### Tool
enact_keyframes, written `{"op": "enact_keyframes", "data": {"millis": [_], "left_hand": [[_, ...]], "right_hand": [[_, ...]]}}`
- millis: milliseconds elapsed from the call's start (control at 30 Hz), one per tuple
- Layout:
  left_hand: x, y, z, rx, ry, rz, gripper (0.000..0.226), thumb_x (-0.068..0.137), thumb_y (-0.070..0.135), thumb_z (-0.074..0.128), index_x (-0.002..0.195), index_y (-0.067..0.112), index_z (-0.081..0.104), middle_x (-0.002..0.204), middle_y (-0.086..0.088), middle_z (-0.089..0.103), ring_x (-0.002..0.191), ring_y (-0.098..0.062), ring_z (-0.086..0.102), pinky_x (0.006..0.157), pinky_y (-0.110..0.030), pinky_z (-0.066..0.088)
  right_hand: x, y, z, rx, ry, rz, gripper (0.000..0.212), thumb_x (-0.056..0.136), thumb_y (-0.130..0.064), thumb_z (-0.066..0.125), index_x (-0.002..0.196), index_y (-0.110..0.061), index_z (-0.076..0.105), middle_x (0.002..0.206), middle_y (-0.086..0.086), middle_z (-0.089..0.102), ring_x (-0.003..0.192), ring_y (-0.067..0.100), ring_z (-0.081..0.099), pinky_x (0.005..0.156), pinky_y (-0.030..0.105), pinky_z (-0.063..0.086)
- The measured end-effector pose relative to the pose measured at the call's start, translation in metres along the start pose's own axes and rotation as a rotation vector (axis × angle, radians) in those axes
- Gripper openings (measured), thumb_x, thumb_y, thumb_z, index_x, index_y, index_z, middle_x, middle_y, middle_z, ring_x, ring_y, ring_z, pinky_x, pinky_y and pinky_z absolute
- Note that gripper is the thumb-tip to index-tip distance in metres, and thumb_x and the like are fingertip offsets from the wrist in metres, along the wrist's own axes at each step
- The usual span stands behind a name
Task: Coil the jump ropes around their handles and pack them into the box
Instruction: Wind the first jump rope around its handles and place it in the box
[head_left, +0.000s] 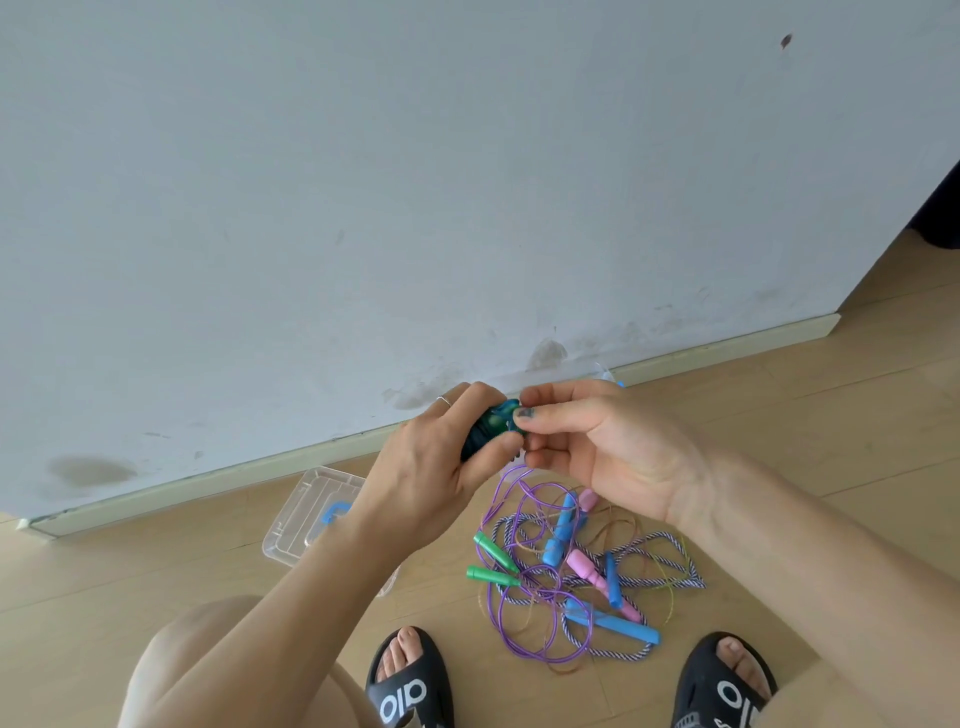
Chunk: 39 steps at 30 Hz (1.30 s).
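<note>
My left hand (447, 457) grips a dark blue-green jump rope bundle (488, 428), coiled round its handles, held up in front of the wall. My right hand (597, 441) pinches the bundle's right end between thumb and fingers. Below on the floor lies a tangle of loose jump ropes (566, 566): purple and striped cords with green handles (491, 564), blue handles (558, 535) and pink handles (587, 569). A clear plastic box part with a blue latch (306, 514) lies on the floor to the left, partly hidden by my left forearm.
The grey wall and its skirting board (727, 348) run close behind. Another clear plastic piece (605, 371) shows behind my right hand by the wall. My feet in black sandals (410, 686) stand at the bottom, just in front of the tangle.
</note>
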<state>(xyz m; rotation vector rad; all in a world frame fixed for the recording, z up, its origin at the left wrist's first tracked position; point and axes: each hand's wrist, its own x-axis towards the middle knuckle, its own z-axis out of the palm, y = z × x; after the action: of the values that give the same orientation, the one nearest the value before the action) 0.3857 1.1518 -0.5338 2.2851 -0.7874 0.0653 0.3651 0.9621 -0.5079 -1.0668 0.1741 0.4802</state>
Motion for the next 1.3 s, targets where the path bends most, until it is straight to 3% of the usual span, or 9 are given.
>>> {"op": "enact_keyframes", "data": {"millis": [100,233,400,600,700,800,967,1067,1300], "left_hand": [[0.001,0.008,0.004,-0.221,-0.014,-0.147,0.018,0.1,0.043,0.045,0.099,0.027,0.053,0.082,0.004,0.063,0.068,-0.015,0.067,0.069,-0.043,0.054],[0.006,0.02,0.0,-0.559,-0.021,-0.342,0.032,0.106,0.034,0.04,0.086,0.013,0.052,0.079,-0.019,0.061,0.061,-0.031,0.065,0.059,-0.038,0.052],[0.013,0.02,0.0,-0.648,-0.03,-0.418,0.023,0.103,0.021,0.045,0.085,0.01,0.054,0.074,-0.011,0.062,0.06,-0.023,0.059,0.055,-0.03,0.048],[0.015,0.015,-0.001,-0.624,-0.004,-0.368,0.011,0.088,0.023,0.048,0.083,0.016,0.055,0.073,-0.009,0.062,0.062,-0.024,0.056,0.057,-0.031,0.048],[0.014,0.013,-0.001,-0.525,0.021,-0.342,0.009,0.085,0.023,0.048,0.087,0.018,0.055,0.074,-0.009,0.064,0.067,-0.032,0.059,0.062,-0.048,0.054],[0.011,0.011,0.0,-0.282,0.04,-0.266,0.019,0.08,0.035,0.045,0.093,0.022,0.051,0.07,-0.004,0.062,0.068,-0.032,0.057,0.065,-0.051,0.052],[0.009,0.008,-0.003,0.054,0.035,-0.158,0.025,0.075,0.05,0.037,0.089,0.03,0.043,0.063,0.007,0.049,0.061,-0.016,0.045,0.055,-0.031,0.039],[0.008,0.006,-0.004,0.041,0.019,-0.129,0.023,0.078,0.049,0.037,0.089,0.029,0.042,0.063,0.007,0.052,0.061,-0.017,0.047,0.055,-0.031,0.039],[0.009,0.007,-0.003,-0.097,-0.054,-0.171,0.01,0.086,0.034,0.043,0.091,0.026,0.045,0.072,0.017,0.064,0.067,-0.015,0.056,0.063,-0.038,0.048]], "right_hand": [[0.003,0.004,0.004,-0.029,0.069,-0.097,0.012,0.088,0.004,0.063,0.089,-0.008,0.064,0.072,0.006,0.06,0.061,0.014,0.057,0.061,0.024,0.053],[0.005,0.01,0.01,-0.04,0.128,-0.176,0.013,0.089,0.004,0.062,0.086,-0.008,0.062,0.066,0.003,0.055,0.057,0.013,0.053,0.058,0.022,0.049],[0.005,0.01,0.014,-0.026,0.141,-0.186,0.011,0.089,0.002,0.063,0.089,-0.008,0.062,0.062,0.004,0.048,0.055,0.014,0.047,0.055,0.022,0.045],[0.007,0.01,0.014,0.142,0.122,-0.166,0.017,0.091,0.007,0.059,0.094,-0.01,0.057,0.061,-0.001,0.05,0.051,0.009,0.044,0.062,0.025,0.044],[0.007,0.01,0.013,0.105,0.137,-0.174,0.015,0.092,0.008,0.057,0.098,-0.006,0.058,0.061,-0.003,0.059,0.052,0.006,0.055,0.069,0.027,0.046],[0.005,0.008,0.013,-0.145,0.157,-0.238,0.016,0.092,0.007,0.058,0.099,-0.005,0.066,0.082,0.006,0.065,0.074,0.014,0.063,0.073,0.025,0.052],[-0.004,0.004,0.014,-0.583,0.209,-0.295,0.013,0.091,-0.003,0.062,0.101,-0.01,0.063,0.097,0.011,0.069,0.081,0.01,0.066,0.052,0.013,0.048],[-0.002,0.001,0.008,-0.596,0.159,-0.301,0.017,0.089,-0.001,0.065,0.102,-0.011,0.064,0.1,0.017,0.069,0.082,0.021,0.07,0.075,0.026,0.058],[0.0,0.0,0.0,-0.726,0.073,-0.286,0.024,0.093,-0.001,0.058,0.112,-0.015,0.06,0.098,0.01,0.069,0.079,0.01,0.069,0.076,0.023,0.056]]}}
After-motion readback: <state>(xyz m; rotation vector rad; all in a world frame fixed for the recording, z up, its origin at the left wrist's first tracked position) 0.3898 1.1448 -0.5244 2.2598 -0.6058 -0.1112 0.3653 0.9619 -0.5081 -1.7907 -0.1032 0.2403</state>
